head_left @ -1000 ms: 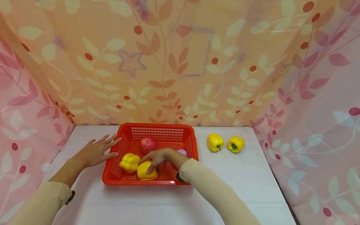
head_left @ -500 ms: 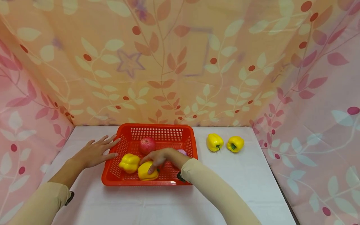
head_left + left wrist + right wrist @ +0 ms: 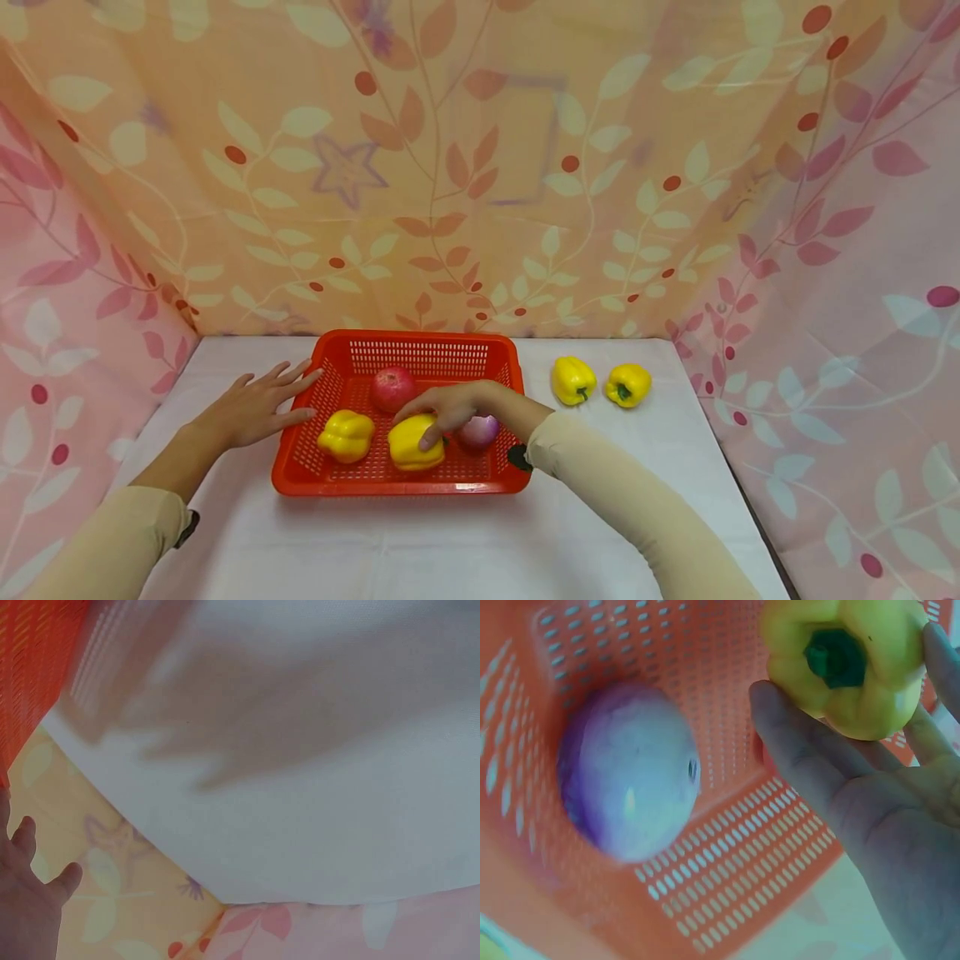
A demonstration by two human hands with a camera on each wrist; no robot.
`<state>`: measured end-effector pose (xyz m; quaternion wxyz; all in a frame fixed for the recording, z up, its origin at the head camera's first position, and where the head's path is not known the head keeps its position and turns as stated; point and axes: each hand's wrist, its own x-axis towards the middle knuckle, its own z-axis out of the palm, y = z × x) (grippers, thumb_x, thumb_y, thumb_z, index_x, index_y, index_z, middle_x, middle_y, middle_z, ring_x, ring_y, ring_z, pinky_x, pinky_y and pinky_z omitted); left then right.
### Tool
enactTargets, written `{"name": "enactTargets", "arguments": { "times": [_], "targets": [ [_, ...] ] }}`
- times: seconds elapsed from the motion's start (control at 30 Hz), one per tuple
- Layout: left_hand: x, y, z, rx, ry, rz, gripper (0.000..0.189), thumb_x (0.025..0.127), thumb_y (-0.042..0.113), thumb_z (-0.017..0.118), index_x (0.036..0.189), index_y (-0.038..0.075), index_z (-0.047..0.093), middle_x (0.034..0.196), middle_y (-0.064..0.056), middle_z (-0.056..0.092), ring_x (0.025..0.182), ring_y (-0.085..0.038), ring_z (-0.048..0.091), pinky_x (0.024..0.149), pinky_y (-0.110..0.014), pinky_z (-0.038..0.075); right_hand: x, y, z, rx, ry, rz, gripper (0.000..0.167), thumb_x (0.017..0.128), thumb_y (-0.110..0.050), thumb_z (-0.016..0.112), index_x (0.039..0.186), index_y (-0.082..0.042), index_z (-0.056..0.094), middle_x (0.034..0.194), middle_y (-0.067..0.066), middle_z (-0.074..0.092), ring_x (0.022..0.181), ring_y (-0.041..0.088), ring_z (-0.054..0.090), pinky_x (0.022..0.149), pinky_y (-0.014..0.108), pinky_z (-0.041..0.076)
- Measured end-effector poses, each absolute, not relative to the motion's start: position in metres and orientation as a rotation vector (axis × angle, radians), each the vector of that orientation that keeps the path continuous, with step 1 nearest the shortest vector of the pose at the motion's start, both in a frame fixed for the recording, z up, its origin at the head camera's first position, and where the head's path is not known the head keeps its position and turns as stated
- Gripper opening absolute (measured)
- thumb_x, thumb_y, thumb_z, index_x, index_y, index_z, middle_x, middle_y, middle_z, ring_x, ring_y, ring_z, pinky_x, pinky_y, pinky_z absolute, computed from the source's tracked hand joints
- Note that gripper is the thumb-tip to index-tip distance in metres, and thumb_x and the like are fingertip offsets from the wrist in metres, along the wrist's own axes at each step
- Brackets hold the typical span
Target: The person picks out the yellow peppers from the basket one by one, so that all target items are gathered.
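My right hand (image 3: 448, 408) grips a yellow bell pepper (image 3: 412, 442) inside the red plastic basket (image 3: 401, 335). In the right wrist view the fingers and thumb curl round that bell pepper (image 3: 847, 664), its green stem facing the camera. My left hand (image 3: 251, 407) lies with straight, spread fingers at the basket's left rim; the left wrist view catches part of the hand (image 3: 30, 892) beside the basket wall (image 3: 34, 667). Left of the held pepper sits another yellow bell pepper (image 3: 347, 436). Behind them is a pomegranate (image 3: 393, 389). A purple-white round vegetable (image 3: 630, 772), like a turnip or onion, sits on the right.
Two yellow bell peppers, one nearer (image 3: 573, 381) and one farther right (image 3: 628, 385), lie on the white tablecloth (image 3: 600, 483) outside the basket. Floral curtains (image 3: 450, 167) stand behind and on both sides of the table.
My right hand has moved to the right and slightly back with the yellow bell pepper, revealing more of the purple-white vegetable. The left hand and the basket look unmoved.
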<state>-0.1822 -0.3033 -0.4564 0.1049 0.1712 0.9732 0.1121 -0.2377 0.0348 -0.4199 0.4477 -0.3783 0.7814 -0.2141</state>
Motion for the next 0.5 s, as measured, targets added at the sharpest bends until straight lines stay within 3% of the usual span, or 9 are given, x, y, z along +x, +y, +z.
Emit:
{"name": "enactTargets", "arguments": {
  "times": [0.37,0.5],
  "targets": [
    [-0.180,-0.303,-0.455,0.505,2.866,0.350,0.079,0.094,0.062,0.052,0.155,0.015,0.036,0.161,-0.018,0.027,0.145,-0.051,0.019,0.107,-0.078,0.012,-0.239,0.081,-0.393,-0.870,1.892,-0.729,0.062,0.089,-0.024,0.073,0.147,-0.024,0.050,0.122,-0.004,0.057,0.111,0.019,0.053,0.091,0.040,0.055],
    [-0.180,-0.303,-0.455,0.504,2.867,0.357,0.078,0.094,0.062,0.052,0.155,0.015,0.036,0.161,-0.019,0.027,0.145,-0.051,0.019,0.107,-0.078,0.012,-0.239,0.101,-0.386,-0.871,1.925,-0.757,0.062,0.090,-0.026,0.073,0.147,-0.027,0.050,0.123,-0.005,0.057,0.113,0.018,0.052,0.092,0.036,0.052]
  ]
}}
